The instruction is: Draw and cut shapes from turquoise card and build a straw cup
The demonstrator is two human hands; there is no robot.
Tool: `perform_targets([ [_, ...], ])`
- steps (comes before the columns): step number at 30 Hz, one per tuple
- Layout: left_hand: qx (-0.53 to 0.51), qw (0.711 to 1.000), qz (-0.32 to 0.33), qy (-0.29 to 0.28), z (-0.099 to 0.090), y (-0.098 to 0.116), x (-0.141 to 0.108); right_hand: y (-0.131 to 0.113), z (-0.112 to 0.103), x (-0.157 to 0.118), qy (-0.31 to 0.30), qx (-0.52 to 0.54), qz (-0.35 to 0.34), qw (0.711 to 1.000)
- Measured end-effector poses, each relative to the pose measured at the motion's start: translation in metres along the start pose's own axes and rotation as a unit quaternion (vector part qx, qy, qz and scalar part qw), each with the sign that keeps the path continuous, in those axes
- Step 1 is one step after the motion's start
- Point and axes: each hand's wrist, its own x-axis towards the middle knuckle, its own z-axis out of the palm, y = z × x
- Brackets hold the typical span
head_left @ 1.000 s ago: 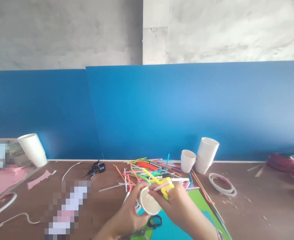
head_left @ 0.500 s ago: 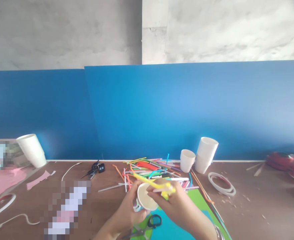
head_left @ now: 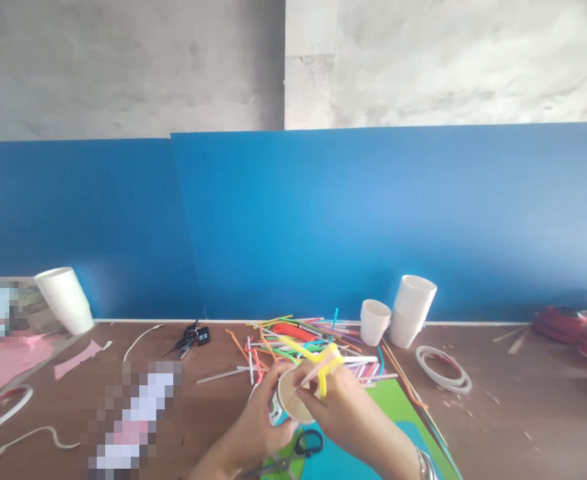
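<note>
A white paper cup [head_left: 289, 408] is tilted so that its mouth faces me. My left hand [head_left: 263, 419] is closed round the cup's left side, thumb low and fingers near the top rim. Over the cup's right rim, my right hand [head_left: 338, 407] pinches a bent yellow straw [head_left: 329, 363] and a pale pink stick-like piece [head_left: 313, 373]. The pink piece's lower end is at the cup's mouth; whether it touches the inside, I cannot tell. Dark-handled scissors [head_left: 308, 442] lie just below the cup on green and blue paper [head_left: 348, 460].
Many coloured straws [head_left: 303, 333] are heaped behind my hands. A short cup [head_left: 374, 321] and a taller cup stack [head_left: 413, 310] stand to their right, near a roll of white tape [head_left: 443, 369]. Keys [head_left: 190, 339] lie left. A blue panel [head_left: 323, 227] closes off the back.
My right hand has turned and shifted slightly left, and the yellow straw and pink piece now slant more steeply. My left hand and the cup have barely moved.
</note>
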Motion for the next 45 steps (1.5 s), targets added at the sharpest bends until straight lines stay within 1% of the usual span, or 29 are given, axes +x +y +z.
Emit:
perform_targets([
  [5, -0.021, 1.0, 0.008, 0.021, 0.0, -0.005, 0.002, 0.006, 0.003, 0.002, 0.039, -0.055, -0.01, 0.998],
  [10, -0.032, 0.999, 0.0, 0.017, -0.002, -0.001, 0.003, 0.002, -0.002, 0.002, 0.03, -0.078, 0.016, 0.996],
  [15, -0.014, 1.0, 0.008, 0.024, 0.0, -0.001, 0.003, 0.0, -0.003, 0.005, 0.016, -0.09, 0.029, 0.995],
  [18, -0.024, 0.999, 0.004, 0.028, 0.001, -0.006, 0.002, 0.001, 0.002, 0.004, 0.017, -0.114, 0.006, 0.993],
  [21, -0.04, 0.999, -0.013, 0.023, 0.002, -0.01, 0.001, 0.003, 0.007, 0.004, 0.002, -0.14, -0.029, 0.99],
  [23, -0.037, 0.999, -0.012, 0.028, 0.002, -0.01, 0.002, 0.004, 0.01, 0.004, 0.0, -0.152, -0.035, 0.988],
  [26, -0.026, 0.999, -0.007, 0.032, 0.001, -0.006, 0.003, 0.005, 0.012, 0.004, 0.026, -0.148, -0.041, 0.988],
  [30, -0.037, 0.999, -0.019, 0.017, 0.0, -0.002, 0.004, 0.008, 0.014, 0.003, 0.061, -0.148, -0.06, 0.985],
  [33, -0.039, 0.999, -0.027, 0.007, -0.002, -0.002, 0.003, 0.009, 0.013, 0.001, 0.052, -0.138, -0.059, 0.987],
  [37, -0.019, 1.0, -0.008, 0.017, -0.001, -0.005, 0.002, 0.007, 0.011, 0.002, 0.041, -0.11, -0.021, 0.993],
  [40, -0.016, 1.0, -0.001, 0.025, 0.0, -0.007, 0.002, 0.005, 0.01, 0.004, 0.037, -0.112, 0.006, 0.993],
  [45, -0.022, 0.999, -0.009, 0.029, 0.001, -0.006, 0.003, 0.003, 0.008, 0.006, 0.028, -0.069, 0.019, 0.997],
])
